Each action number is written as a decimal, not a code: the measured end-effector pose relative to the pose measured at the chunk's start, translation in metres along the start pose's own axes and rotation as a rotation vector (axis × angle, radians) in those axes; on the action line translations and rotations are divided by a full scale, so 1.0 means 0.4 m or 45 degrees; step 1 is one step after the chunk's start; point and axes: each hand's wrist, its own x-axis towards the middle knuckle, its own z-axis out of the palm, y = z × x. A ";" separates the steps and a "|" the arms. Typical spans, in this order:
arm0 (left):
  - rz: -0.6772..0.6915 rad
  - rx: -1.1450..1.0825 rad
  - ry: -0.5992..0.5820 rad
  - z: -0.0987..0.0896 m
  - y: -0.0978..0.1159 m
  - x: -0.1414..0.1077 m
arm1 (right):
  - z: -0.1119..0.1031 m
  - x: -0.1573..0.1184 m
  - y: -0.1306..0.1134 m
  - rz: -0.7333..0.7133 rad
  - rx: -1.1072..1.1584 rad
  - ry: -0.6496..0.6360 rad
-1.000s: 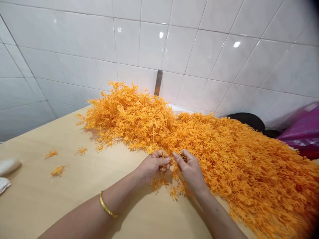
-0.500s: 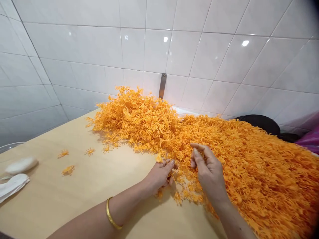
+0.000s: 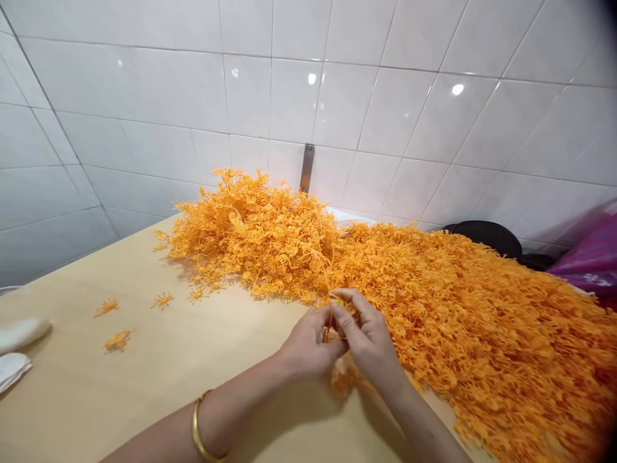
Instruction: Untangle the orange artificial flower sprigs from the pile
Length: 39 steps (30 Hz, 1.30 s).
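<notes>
My left hand (image 3: 308,344), with a gold bangle (image 3: 196,427) on its wrist, is closed on a thin orange strand (image 3: 330,326). Against it, my right hand (image 3: 369,334) pinches at the same strand, thumb and forefinger together. Small spidery orange pieces (image 3: 343,381) hang blurred beneath the hands. From the grip the strand runs up toward a tangled mound of orange plastic sprigs (image 3: 260,238). Right of my hands spreads a wide heap of loose orange spidery pieces (image 3: 506,334). The fingertips partly hide what they grip.
Several single orange pieces (image 3: 107,307) lie on the pale tabletop (image 3: 193,366) at left. Beyond them are a white rounded object (image 3: 22,334) and a folded white cloth (image 3: 13,372). A tiled wall (image 3: 168,83), a black round object (image 3: 486,238) and a purple bag (image 3: 590,254) stand behind.
My right hand has moved left and down to meet my left hand at the strand. The view has turned slightly right.
</notes>
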 end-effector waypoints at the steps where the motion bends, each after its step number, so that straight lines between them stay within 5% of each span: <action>1: 0.033 0.049 -0.048 -0.006 0.015 -0.003 | -0.008 0.005 0.003 0.065 0.143 0.037; 5: -0.013 0.024 -0.053 -0.030 0.045 0.004 | -0.025 0.019 0.010 0.234 0.635 0.123; 10: 0.044 -0.066 0.047 -0.043 0.026 0.019 | -0.013 0.016 0.026 0.489 0.857 -0.009; 15: 0.144 -0.115 -0.002 -0.023 0.026 0.016 | -0.006 0.012 0.043 0.523 0.837 -0.072; 20: 0.096 -0.063 0.111 -0.031 0.011 0.021 | -0.004 0.010 0.034 0.304 0.500 -0.071; 26: -0.036 -0.035 -0.001 -0.059 -0.010 0.031 | -0.006 0.007 0.038 0.156 0.104 0.087; 33: -0.016 -0.321 -0.053 -0.019 0.009 0.040 | 0.006 0.031 0.045 0.341 0.597 0.412; 39: -0.014 -0.355 -0.021 -0.007 0.014 0.037 | 0.002 0.050 0.035 0.425 0.842 0.491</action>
